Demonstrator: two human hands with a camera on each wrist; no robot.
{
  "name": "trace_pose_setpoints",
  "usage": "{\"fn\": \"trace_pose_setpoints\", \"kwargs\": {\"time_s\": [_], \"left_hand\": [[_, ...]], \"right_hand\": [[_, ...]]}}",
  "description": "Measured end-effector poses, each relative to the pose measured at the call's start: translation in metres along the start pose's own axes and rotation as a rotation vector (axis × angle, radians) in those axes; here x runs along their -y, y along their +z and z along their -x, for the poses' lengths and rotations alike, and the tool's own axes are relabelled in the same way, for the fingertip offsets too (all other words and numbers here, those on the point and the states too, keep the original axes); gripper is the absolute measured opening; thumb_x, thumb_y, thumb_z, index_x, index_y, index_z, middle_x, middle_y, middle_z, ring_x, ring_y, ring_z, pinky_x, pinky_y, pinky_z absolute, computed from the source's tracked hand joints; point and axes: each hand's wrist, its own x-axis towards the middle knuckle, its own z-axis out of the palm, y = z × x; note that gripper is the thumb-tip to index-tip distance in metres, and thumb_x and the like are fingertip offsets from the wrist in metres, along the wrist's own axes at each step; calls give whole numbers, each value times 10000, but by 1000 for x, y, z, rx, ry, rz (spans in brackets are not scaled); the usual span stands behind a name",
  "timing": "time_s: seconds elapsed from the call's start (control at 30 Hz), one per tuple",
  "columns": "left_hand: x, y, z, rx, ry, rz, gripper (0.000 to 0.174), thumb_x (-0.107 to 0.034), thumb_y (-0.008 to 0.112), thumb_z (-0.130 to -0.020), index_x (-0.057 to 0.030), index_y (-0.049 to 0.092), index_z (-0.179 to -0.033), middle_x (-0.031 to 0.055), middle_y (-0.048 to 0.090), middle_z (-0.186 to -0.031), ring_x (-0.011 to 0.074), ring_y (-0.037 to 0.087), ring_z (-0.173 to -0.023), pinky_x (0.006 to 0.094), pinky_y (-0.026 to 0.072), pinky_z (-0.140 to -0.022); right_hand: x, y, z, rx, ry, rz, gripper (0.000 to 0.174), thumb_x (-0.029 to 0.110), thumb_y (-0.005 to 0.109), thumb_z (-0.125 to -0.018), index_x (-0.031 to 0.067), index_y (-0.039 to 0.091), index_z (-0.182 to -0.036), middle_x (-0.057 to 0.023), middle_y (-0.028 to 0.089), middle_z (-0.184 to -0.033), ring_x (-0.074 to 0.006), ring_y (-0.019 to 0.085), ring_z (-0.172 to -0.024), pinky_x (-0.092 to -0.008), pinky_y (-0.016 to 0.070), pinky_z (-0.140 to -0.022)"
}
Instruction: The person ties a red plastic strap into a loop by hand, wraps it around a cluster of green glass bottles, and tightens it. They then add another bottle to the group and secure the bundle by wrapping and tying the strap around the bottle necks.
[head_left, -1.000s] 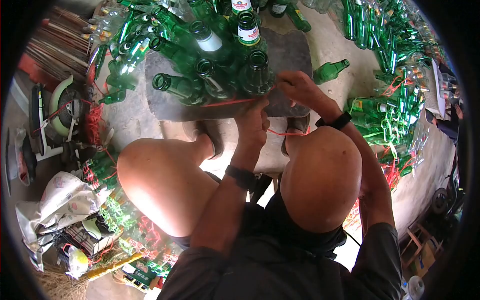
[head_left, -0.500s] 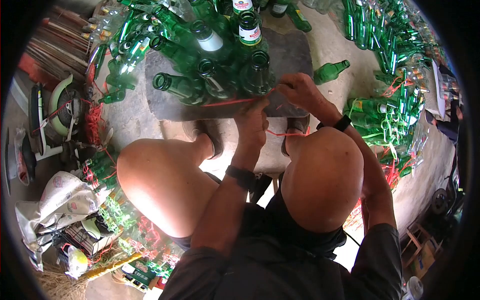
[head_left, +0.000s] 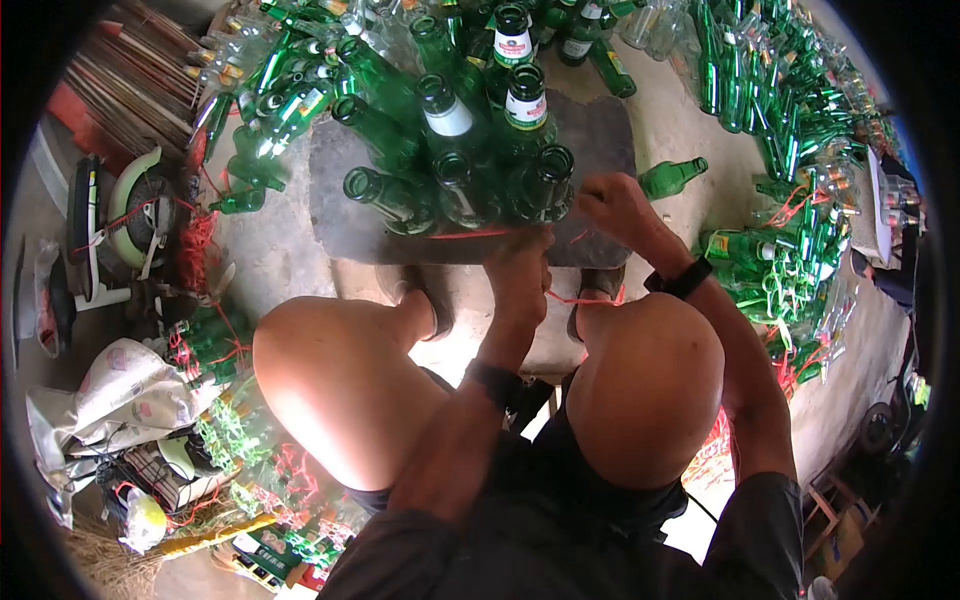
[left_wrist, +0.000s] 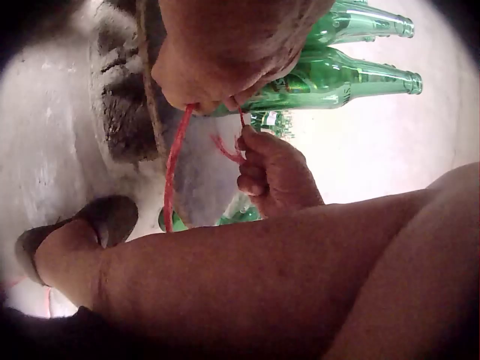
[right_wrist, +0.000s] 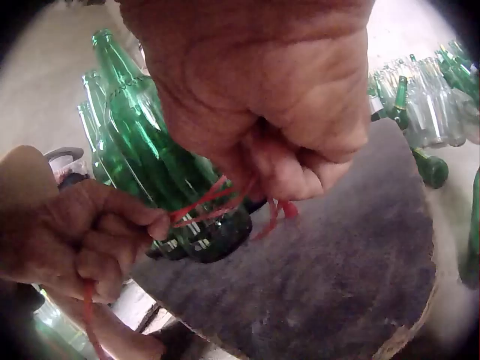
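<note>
Left hand (head_left: 517, 275) and right hand (head_left: 625, 215) pinch red cord (left_wrist: 174, 161) beside green bottles (right_wrist: 135, 139), fingers curled. Apparent step: tensioning; the next move likely requires taut ends.

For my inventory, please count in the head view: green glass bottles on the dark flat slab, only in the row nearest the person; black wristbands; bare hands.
Green glass bottles, nearest row: 3
Black wristbands: 2
Bare left hand and right hand: 2
Total: 7

Dark short sleeves (head_left: 762, 512), black wristbands (head_left: 684, 279), black shorts (head_left: 562, 458), dark shoes (left_wrist: 114, 217)
</note>
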Motion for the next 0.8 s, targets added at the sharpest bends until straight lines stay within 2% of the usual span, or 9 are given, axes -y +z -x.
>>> {"fn": "trace_pose_setpoints", "kwargs": {"time_s": [0.03,0.1,0.2,0.33,0.43,0.63,0.7,0.8], "left_hand": [[2,-2,-1,2,9,1,81,1,716,-814,-63,669,-828,-37,470,-571,57,366,-411,257,239,-389],[4,-4,-3,24,12,30,69,-4,727,-812,-51,677,-820,-35,477,-569,58,368,-407,256,242,-385],[1,3,-1,-61,4,-22,59,-8,734,-807,-42,695,-833,-36,478,-568,56,365,-406,255,240,-380],[3,-1,-3,-63,-19,17,68,-4,734,-807,-25,711,-867,-35,485,-570,52,366,-409,252,242,-380],[4,-2,-7,-25,-2,-3,95,2,733,-808,-10,722,-902,-36,492,-578,48,371,-417,247,243,-386],[0,-3,-8,-27,38,-12,108,3,735,-811,3,727,-919,-41,496,-594,43,378,-428,241,239,-391],[1,-5,-5,29,81,-16,86,-1,728,-810,-6,726,-896,-42,494,-592,40,373,-431,244,239,-395],[1,-6,-7,15,70,-34,48,-9,718,-810,-21,717,-857,-42,494,-591,43,369,-433,250,241,-401]], "right_hand": [[-1,-1,-1,-3,-9,1,203,141,612,-850,-56,629,-805,-186,538,-648,-190,536,-584,-413,467,-586],[0,0,-4,-6,-32,36,229,175,621,-858,-34,580,-775,-238,500,-666,-319,496,-546,-463,436,-559],[7,1,-7,-28,1,25,220,174,625,-854,-34,595,-790,-251,517,-682,-358,512,-561,-470,444,-568],[8,1,-8,-6,-6,3,210,167,635,-845,-35,606,-793,-252,520,-681,-352,536,-565,-470,451,-574],[3,2,-11,2,7,-26,206,159,641,-838,-37,609,-784,-245,515,-669,-334,527,-559,-460,453,-574],[1,5,-15,12,24,-35,207,142,637,-831,-47,586,-765,-201,468,-634,-239,467,-546,-438,428,-555],[3,5,-12,24,17,-88,177,87,582,-839,-62,548,-749,-113,388,-606,-123,447,-588,-383,405,-535],[3,3,-11,27,19,-43,178,95,589,-844,-69,579,-775,-125,423,-607,-114,466,-596,-375,422,-544]]}}
